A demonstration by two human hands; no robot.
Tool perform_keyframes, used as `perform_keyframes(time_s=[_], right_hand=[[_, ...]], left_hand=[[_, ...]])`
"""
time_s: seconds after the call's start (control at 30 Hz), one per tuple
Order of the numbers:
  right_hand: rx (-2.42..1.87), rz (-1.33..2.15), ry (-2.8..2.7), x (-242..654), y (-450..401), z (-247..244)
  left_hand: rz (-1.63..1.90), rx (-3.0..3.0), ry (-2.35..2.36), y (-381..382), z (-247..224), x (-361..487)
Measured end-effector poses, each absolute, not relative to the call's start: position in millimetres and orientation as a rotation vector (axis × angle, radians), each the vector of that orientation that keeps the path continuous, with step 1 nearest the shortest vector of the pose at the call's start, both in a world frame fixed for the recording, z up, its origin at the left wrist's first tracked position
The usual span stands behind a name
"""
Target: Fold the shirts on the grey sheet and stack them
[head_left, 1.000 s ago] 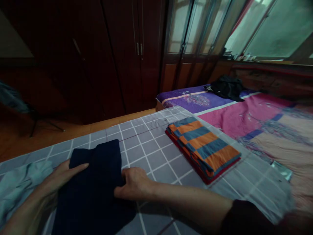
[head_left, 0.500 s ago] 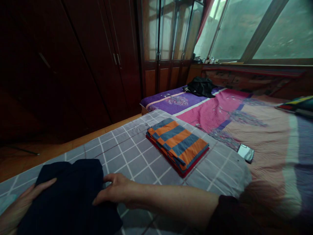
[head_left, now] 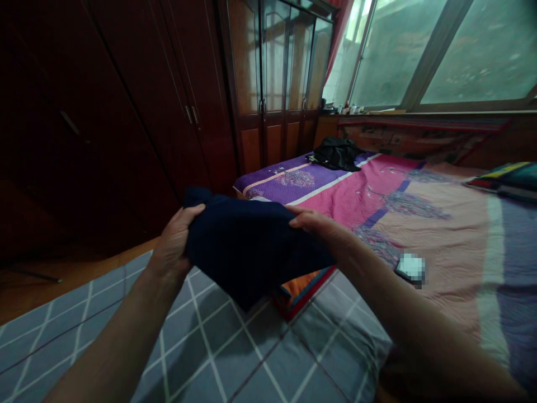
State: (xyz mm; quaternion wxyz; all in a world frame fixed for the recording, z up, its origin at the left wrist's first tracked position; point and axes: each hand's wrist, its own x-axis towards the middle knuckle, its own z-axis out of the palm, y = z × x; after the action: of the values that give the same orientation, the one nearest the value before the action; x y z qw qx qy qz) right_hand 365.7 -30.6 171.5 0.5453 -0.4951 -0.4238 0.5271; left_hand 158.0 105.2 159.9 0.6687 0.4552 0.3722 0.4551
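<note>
A folded navy-blue cloth is held up between my two hands; which kind of garment it is I cannot make out. My left hand grips its left edge, thumb on top and fingers underneath. At the opposite edge, my right hand pinches it, with most of its fingers hidden. Below and partly behind it lies a folded orange and blue striped cloth with a dark red layer beneath. Most of that stack is covered from view by the navy cloth.
Under the stack spreads a grey sheet with white grid lines. Beyond is a bed with a purple, pink and beige cover, bearing a phone and a black garment. Dark wardrobes stand along the left.
Both hands have lifted the navy cloth off the grey sheet and carried it right and forward, over the striped stack. The view has shifted slightly.
</note>
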Motion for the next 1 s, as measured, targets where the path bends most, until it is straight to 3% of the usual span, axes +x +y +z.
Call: perform_keyframes(time_s=[0.13,0.3,0.8,1.0], right_hand=[[-1.536,1.169,-0.825,434,-33,124],[-1.709,1.076,-0.774,472,-41,57],[-1.943,0.798,-0.885,463,-40,53],[-2.059,0.426,-0.909,465,-54,61]], left_hand=[[0.974,1.002,0.786,99,107,227],[0.839,1.016,0.844,91,43,249],[0.752,1.044,0.848,96,46,235],[0.672,1.031,0.867,90,45,239]])
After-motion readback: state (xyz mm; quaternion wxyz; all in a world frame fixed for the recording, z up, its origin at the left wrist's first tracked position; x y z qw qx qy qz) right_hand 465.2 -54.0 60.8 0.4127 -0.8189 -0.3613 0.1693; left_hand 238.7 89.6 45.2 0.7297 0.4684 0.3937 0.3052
